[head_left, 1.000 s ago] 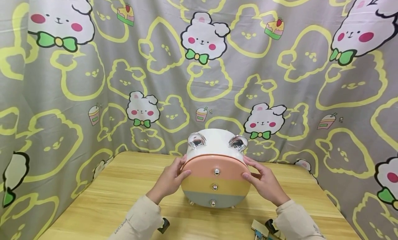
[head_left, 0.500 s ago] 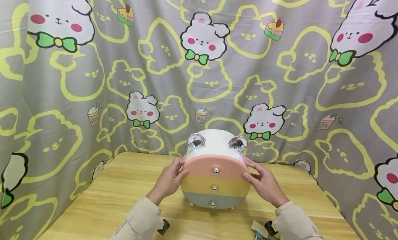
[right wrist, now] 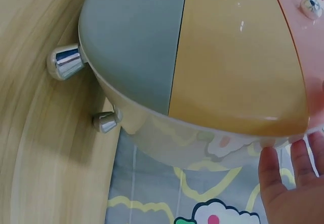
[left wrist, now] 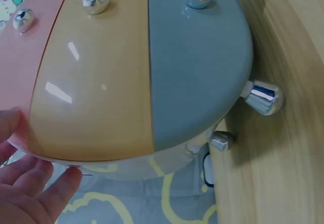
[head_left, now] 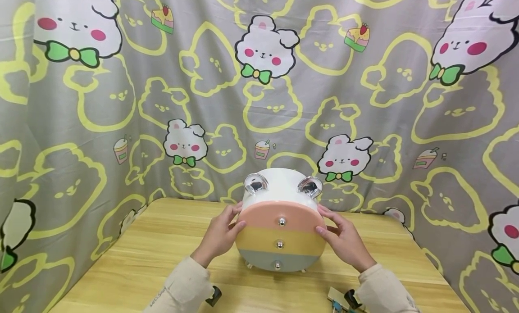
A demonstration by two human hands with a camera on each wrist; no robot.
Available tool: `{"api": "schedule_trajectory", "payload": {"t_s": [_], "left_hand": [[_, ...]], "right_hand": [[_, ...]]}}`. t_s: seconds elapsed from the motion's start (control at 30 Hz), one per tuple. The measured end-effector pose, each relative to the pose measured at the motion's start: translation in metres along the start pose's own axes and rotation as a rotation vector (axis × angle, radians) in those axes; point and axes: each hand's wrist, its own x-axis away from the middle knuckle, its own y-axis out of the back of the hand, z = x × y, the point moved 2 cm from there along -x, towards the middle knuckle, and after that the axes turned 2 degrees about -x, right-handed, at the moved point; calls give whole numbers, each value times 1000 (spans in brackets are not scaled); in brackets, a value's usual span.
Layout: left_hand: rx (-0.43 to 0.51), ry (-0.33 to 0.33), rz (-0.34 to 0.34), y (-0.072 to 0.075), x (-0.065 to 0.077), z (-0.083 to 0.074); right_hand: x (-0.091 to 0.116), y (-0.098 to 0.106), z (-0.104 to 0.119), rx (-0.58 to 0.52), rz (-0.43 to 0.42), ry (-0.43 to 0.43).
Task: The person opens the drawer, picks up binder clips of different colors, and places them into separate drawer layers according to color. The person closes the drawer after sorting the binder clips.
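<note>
An oval storage box with three drawers (head_left: 259, 238) stands on the table, its front striped pink, yellow and grey-blue. Each drawer front has a round silver knob (head_left: 279, 244). Two silver ear-shaped pieces (head_left: 310, 187) stick out of its white top. My left hand (head_left: 220, 232) holds the box's left side, thumb at the edge of the pink drawer front (left wrist: 23, 77) and other fingers along the side wall. On the opposite side my right hand (head_left: 344, 236) mirrors that hold. All three drawer fronts sit flush. Shiny silver feet (right wrist: 66, 62) show underneath in both wrist views.
The wood-grain table (head_left: 162, 241) reaches back to a grey patterned curtain (head_left: 219, 92) that surrounds it on three sides. Small wooden pieces with blue parts (head_left: 337, 299) lie at the front beside the right sleeve (head_left: 385, 288). A black piece (head_left: 213, 296) shows by the left sleeve.
The pink top drawer has moved slightly inward, and the thin gap along its upper edge is gone. My left thumb has shifted slightly left; both hands otherwise keep their places on the box.
</note>
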Motion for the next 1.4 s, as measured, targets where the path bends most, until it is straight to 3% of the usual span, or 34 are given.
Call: {"api": "schedule_trajectory", "payload": {"t_s": [0.17, 0.3, 0.4, 0.47, 0.53, 0.7, 0.87, 1.0, 1.4], "left_hand": [[-38, 31, 28, 2, -6, -5], [-98, 1, 56, 4, -12, -8], [-145, 2, 102, 6, -17, -9], [-167, 19, 141, 8, -19, -11], [-175, 40, 183, 9, -22, -14], [-188, 36, 260, 8, -29, -17], [-150, 22, 294, 4, -30, -17], [-126, -3, 309, 1, -27, -12], [-148, -16, 300, 1, -28, -11]], "right_hand": [[3, -3, 9, 117, -57, 49], [5, -9, 22, 241, -277, 148], [8, -17, 32, 205, -381, 254], [11, -24, 34, 152, -327, 306], [13, -32, 33, 82, -187, 322], [20, -54, 18, -17, 179, 224], [26, -64, 9, -48, 401, 154], [27, -69, 7, -78, 466, 140], [25, -82, 2, -93, 484, 128]]}}
